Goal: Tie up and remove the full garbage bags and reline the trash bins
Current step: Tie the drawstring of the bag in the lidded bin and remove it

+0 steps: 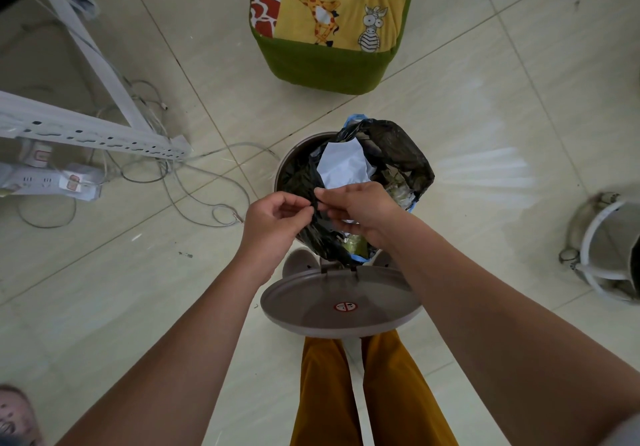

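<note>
Tiled floor (450, 116) around bin (294, 158); left hand (273, 217) and right hand (356, 206) both pinching garbage bag (398, 154) rim.

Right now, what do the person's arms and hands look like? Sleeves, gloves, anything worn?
Both forearms are bare up to the frame edges, with no sleeves in view. The left hand and right hand are bare: no gloves, and no rings, watch or wristband that I can see. Lower down, mustard-yellow trousers show.
</note>
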